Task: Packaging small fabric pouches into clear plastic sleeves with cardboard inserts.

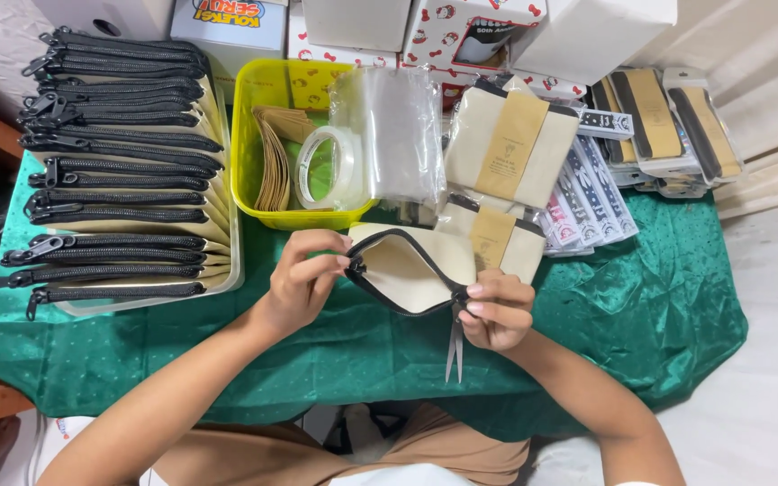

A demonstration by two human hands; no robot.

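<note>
Green cloth covered the table. Left hand pinched the zipper end of a cream pouch held above it; right hand gripped the other end plus scissors. Inspection or trimming step, judged; next needs steady blade placement.

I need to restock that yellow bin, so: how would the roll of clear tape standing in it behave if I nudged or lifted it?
The roll of clear tape stands on edge, leaning against the clear bags, so a nudge would probably roll or topple it. It is a rigid-looking ring, so it should keep its shape when gripped. Its glossy side may be slightly slippery.
</note>
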